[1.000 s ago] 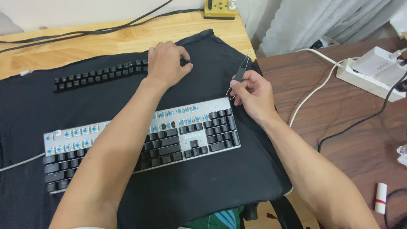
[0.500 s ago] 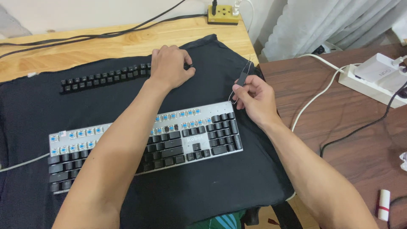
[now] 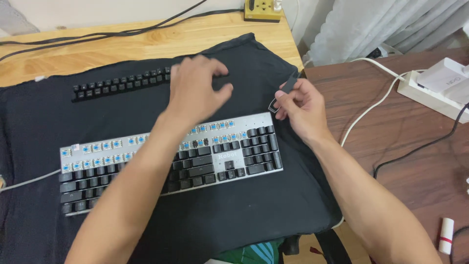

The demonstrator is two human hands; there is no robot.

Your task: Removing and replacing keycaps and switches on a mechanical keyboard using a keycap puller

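Two bare hands work over a keyboard (image 3: 171,164) lying on a black cloth (image 3: 234,215) on the counter (image 3: 122,41). The left hand (image 3: 195,90), fingers loosely spread and blurred, hovers just beside a row of loose black keycaps (image 3: 122,84). The right hand (image 3: 298,107) pinches a wire keycap puller (image 3: 282,94) above the keyboard's right corner.

Keycap puller (image 3: 282,95) pinched, above keyboard (image 3: 171,164).

White box: (image 3: 447,73) lying on the white power strip (image 3: 430,95), far right of the dark tabletop (image 3: 391,127).
Screens, signs: none showing.
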